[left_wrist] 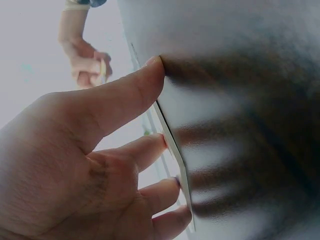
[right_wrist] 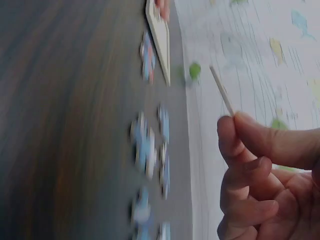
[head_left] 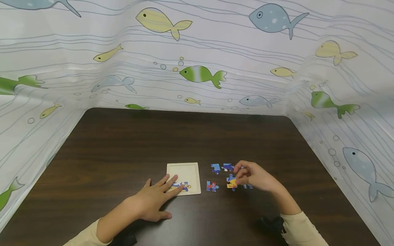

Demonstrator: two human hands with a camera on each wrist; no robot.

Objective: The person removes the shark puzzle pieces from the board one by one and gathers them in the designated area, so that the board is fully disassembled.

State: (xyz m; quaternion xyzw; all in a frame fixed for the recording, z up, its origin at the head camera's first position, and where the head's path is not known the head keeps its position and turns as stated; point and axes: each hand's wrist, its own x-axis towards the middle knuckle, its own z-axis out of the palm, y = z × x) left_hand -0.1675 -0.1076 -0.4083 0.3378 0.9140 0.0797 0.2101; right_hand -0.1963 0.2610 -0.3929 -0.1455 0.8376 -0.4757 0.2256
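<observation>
My left hand (head_left: 154,201) lies with spread, straight fingers on the lower left of a light wooden puzzle tray (head_left: 191,171). Beneath those fingertips a few joined puzzle pieces (head_left: 186,186) show partly along the tray's bottom edge. In the left wrist view the fingertips touch the rim of the tray (left_wrist: 170,142). Raised above the table, my right hand (head_left: 253,176) pinches a jigsaw piece (head_left: 231,183) with yellow and blue print between thumb and index finger. The right wrist view shows that piece (right_wrist: 221,91) edge-on, its other fingers curled below.
Between tray and right hand lie a red-and-blue piece (head_left: 212,186), a blue piece (head_left: 215,168) and a dark blue piece (head_left: 227,167). Another piece (head_left: 248,186) sits partly behind the right hand. Fish-patterned white sheeting (head_left: 197,92) borders the dark wooden table (head_left: 138,136).
</observation>
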